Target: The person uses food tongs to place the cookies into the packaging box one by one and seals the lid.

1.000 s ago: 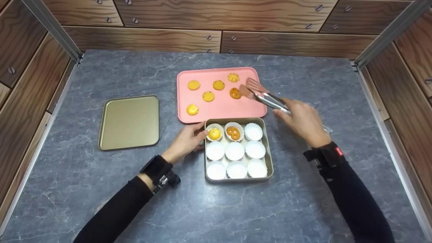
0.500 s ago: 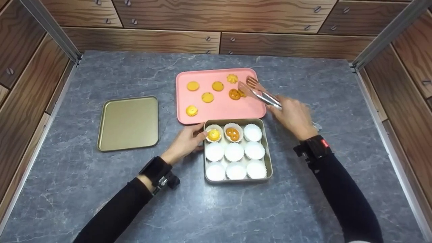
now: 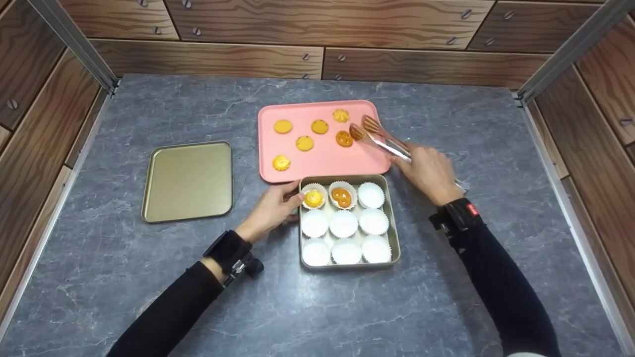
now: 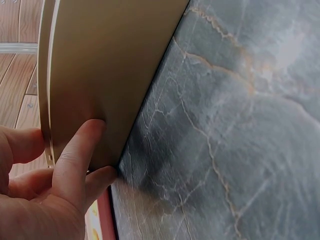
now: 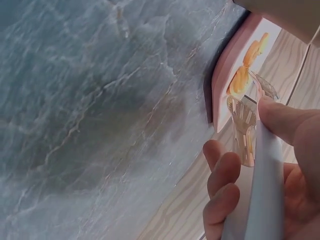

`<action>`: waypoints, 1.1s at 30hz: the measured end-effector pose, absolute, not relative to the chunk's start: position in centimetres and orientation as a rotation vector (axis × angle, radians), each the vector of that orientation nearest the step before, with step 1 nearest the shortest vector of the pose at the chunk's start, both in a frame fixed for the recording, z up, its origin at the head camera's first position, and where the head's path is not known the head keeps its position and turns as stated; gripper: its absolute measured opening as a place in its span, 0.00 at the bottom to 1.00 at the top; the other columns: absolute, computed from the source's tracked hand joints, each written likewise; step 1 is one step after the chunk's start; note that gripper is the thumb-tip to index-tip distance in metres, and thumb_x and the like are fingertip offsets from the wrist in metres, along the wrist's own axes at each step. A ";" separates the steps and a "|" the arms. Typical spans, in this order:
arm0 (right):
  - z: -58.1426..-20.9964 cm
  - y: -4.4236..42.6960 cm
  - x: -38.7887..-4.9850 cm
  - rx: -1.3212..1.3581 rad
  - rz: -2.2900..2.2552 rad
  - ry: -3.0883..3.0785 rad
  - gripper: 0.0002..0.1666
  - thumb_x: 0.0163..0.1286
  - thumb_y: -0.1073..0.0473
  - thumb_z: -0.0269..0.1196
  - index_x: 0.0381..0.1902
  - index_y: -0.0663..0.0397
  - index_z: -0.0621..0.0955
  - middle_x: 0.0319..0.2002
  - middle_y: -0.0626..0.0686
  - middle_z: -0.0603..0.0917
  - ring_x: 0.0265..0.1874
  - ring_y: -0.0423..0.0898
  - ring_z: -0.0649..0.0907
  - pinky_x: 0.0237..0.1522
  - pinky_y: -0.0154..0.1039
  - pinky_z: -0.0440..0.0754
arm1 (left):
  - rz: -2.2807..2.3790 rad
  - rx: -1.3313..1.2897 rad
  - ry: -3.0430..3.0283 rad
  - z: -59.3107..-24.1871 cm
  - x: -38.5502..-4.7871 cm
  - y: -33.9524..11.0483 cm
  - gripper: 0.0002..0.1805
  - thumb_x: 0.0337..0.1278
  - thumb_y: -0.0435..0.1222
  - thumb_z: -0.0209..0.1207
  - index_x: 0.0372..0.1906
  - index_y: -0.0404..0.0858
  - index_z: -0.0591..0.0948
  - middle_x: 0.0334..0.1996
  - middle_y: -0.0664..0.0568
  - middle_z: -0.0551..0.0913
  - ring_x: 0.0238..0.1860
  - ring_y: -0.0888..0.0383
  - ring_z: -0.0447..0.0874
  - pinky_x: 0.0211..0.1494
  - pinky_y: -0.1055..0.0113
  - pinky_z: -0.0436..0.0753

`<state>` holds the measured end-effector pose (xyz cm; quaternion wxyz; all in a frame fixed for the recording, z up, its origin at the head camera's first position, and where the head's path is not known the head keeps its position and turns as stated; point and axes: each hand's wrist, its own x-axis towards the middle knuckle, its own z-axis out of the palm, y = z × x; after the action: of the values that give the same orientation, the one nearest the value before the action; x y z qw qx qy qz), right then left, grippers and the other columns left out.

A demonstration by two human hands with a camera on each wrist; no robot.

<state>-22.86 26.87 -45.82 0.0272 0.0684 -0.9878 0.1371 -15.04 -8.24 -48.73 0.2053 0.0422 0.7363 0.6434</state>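
Observation:
My left hand [image 3: 272, 207] holds the left wall of a square gold tin [image 3: 395, 238], thumb at the rim and fingers against the outside, as the left wrist view shows. White paper cups [image 3: 343, 224] fill the tin in rows. One back-row cup has a yellow flower-shaped cookie [image 3: 313, 199], another a pretzel-shaped cookie [image 3: 341, 197]. My right hand [image 3: 427, 171] grips metal tongs [image 3: 392, 148] with slotted brownish tips. Those tips are spread over the right end of a pink tray [image 3: 317, 166], beside another pretzel cookie [image 3: 344, 139]. Whether anything lies between or behind them, I cannot tell.
On the tray lie several other cookies, among them plain round [image 3: 283, 126], dotted round [image 3: 304, 143] and star-shaped [image 3: 341, 115] ones. A flat gold lid [image 3: 188, 182] rests to the left on the grey marbled table [image 3: 198, 109]. Wood-patterned walls [image 3: 208, 60] bound it.
My right hand and the tongs have shifted slightly left over the tray. A yellow piece seen by the tong tips half a second ago is now hidden. My left hand stays on the tin.

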 end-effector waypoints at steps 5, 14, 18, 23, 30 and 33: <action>-46.0 26.7 -22.8 0.232 0.388 -3.043 0.28 0.72 0.42 0.67 0.53 0.61 0.83 0.32 0.65 0.84 0.30 0.65 0.84 0.27 0.63 0.79 | 1.786 0.119 2.063 -48.6 -15.0 -8.2 0.32 0.77 0.32 0.54 0.79 0.30 0.59 0.75 0.34 0.66 0.60 0.42 0.82 0.53 0.58 0.89; -46.6 26.9 -22.5 0.268 0.372 -3.000 0.26 0.72 0.44 0.67 0.54 0.60 0.82 0.33 0.66 0.85 0.31 0.67 0.85 0.26 0.64 0.80 | 1.759 0.103 2.103 -48.5 -14.9 -8.2 0.32 0.77 0.33 0.55 0.78 0.32 0.61 0.72 0.34 0.71 0.52 0.47 0.87 0.50 0.60 0.89; -46.6 27.2 -22.4 0.279 0.387 -3.006 0.27 0.73 0.45 0.67 0.59 0.59 0.82 0.37 0.68 0.85 0.35 0.68 0.85 0.30 0.65 0.81 | 1.744 0.119 2.128 -48.5 -15.0 -8.2 0.32 0.77 0.34 0.56 0.79 0.33 0.62 0.69 0.34 0.74 0.40 0.52 0.87 0.48 0.60 0.90; -46.5 27.7 -22.0 0.279 0.417 -3.005 0.28 0.73 0.44 0.67 0.61 0.56 0.82 0.40 0.67 0.86 0.37 0.68 0.85 0.32 0.66 0.80 | 1.747 0.119 2.113 -48.6 -14.9 -8.2 0.32 0.77 0.34 0.55 0.79 0.33 0.61 0.70 0.35 0.74 0.39 0.51 0.87 0.49 0.60 0.90; -45.7 28.3 -21.1 0.277 0.431 -2.961 0.23 0.75 0.47 0.65 0.58 0.57 0.84 0.41 0.67 0.87 0.37 0.69 0.86 0.31 0.68 0.78 | 1.750 0.111 2.093 -48.5 -14.9 -8.2 0.32 0.77 0.33 0.55 0.79 0.31 0.60 0.74 0.35 0.68 0.56 0.44 0.85 0.51 0.59 0.89; -45.5 28.4 -20.8 0.276 0.444 -2.972 0.25 0.75 0.47 0.65 0.61 0.58 0.83 0.44 0.68 0.87 0.39 0.69 0.86 0.34 0.68 0.79 | 1.749 0.101 2.091 -48.5 -15.0 -8.2 0.32 0.77 0.34 0.55 0.79 0.32 0.60 0.74 0.36 0.68 0.57 0.44 0.84 0.51 0.59 0.89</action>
<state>-20.81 28.44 -45.50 0.0618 0.0912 -0.9830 0.1469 -14.97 -8.16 -48.55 0.2052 0.0364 0.7502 0.6275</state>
